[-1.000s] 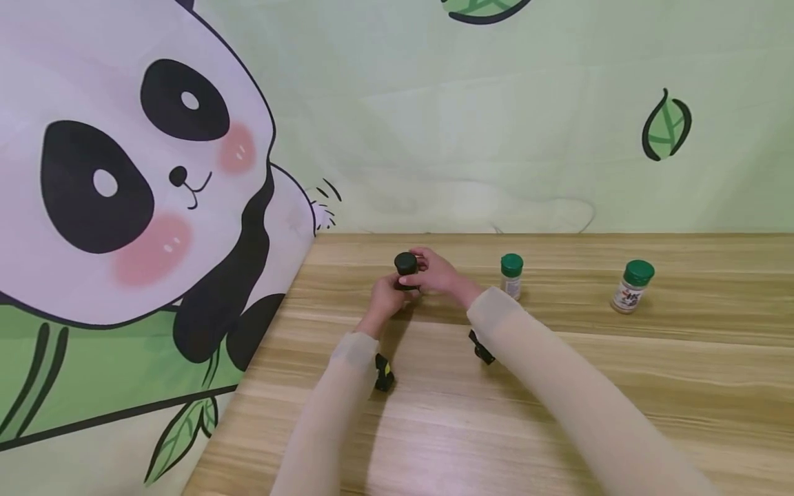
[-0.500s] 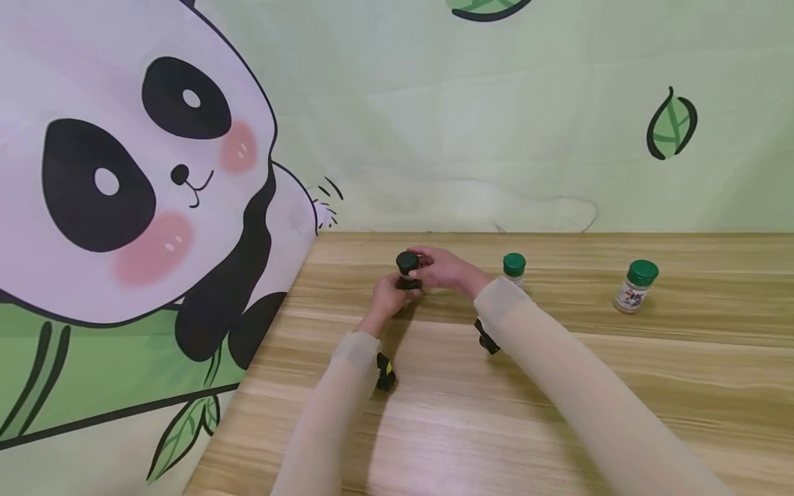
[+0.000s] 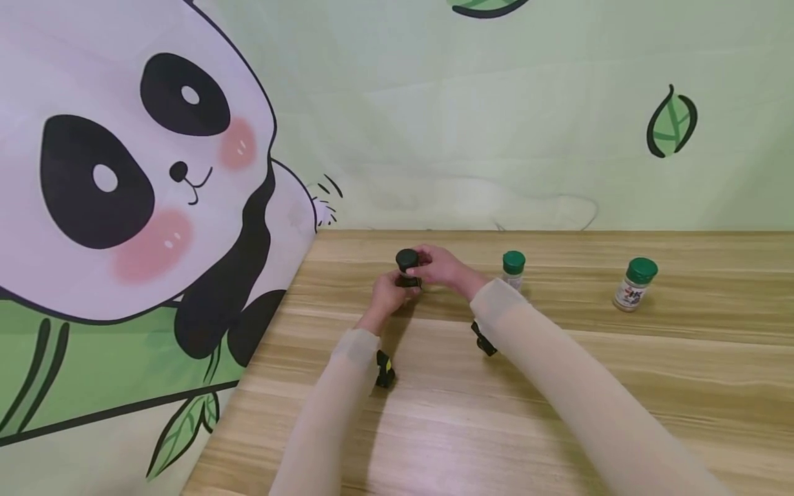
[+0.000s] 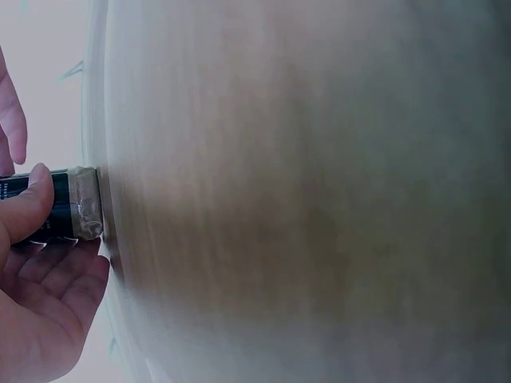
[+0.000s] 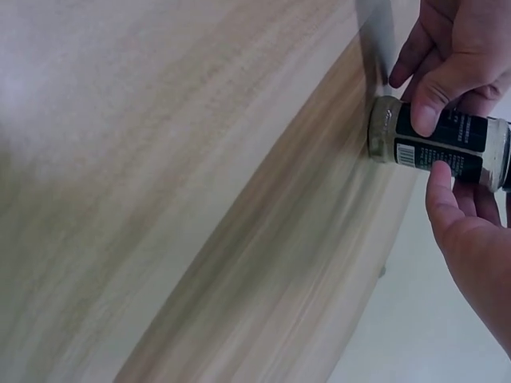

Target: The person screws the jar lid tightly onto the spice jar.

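A small spice jar [image 3: 406,260] with a black cap stands upright on the wooden table, near its far left part. Its black label and clear base [image 5: 385,129] show in the right wrist view. My left hand [image 3: 387,295] grips the jar low down, the thumb across the label. From the other side my right hand [image 3: 442,267] pinches it between thumb and fingers. In the left wrist view the jar's base [image 4: 85,203] meets the tabletop, while my left hand [image 4: 48,319] cups it. The label's print is too small to read.
Two green-capped spice jars stand to the right: the nearer one [image 3: 513,263] partly behind my right sleeve, the farther one [image 3: 634,284] beyond it. A panda-print cloth [image 3: 211,179] hangs along the left and back of the wooden table [image 3: 446,427].
My right hand has shifted very slightly on the black-capped jar, and a little more of the jar shows below its cap. The left hand and the jar keep their place.
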`<state>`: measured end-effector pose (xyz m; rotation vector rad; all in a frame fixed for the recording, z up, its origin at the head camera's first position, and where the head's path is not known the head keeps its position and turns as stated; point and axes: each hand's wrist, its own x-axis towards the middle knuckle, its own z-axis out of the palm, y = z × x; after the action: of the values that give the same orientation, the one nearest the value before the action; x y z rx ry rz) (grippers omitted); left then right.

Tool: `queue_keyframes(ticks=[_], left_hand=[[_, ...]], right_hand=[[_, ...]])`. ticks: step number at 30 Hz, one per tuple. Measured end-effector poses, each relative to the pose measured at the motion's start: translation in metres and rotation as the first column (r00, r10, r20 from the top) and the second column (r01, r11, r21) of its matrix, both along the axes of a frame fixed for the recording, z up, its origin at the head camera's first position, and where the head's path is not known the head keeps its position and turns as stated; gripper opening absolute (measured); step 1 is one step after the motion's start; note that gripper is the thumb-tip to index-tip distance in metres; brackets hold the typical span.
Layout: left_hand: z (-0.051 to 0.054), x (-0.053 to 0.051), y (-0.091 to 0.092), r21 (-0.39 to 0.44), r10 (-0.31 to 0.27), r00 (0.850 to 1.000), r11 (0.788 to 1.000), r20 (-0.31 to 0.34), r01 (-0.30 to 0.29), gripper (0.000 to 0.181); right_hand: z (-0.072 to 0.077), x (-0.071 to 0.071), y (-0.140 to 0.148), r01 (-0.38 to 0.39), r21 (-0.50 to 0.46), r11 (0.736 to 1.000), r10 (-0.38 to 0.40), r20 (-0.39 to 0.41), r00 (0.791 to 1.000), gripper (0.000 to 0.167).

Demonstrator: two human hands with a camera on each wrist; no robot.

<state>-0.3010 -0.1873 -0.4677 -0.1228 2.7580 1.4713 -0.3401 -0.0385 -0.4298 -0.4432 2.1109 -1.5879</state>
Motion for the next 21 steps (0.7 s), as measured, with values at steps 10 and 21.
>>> queue_keyframes(ticks=[10,21], left_hand=[[-0.001,-0.003,0.000,-0.017,0.005,1.000,1.000,0.002,-0.005,0.036],[0.000,-0.003,0.000,-0.049,0.004,1.000,0.999,0.004,-0.004,0.038]], right_hand=[[0.000,0.009,-0.004,0.071,-0.029,0.997,-0.073,-0.038,0.997,0.055],[-0.006,0.016,-0.008,0.148,-0.047,0.988,-0.151,-0.074,0.986,0.059]])
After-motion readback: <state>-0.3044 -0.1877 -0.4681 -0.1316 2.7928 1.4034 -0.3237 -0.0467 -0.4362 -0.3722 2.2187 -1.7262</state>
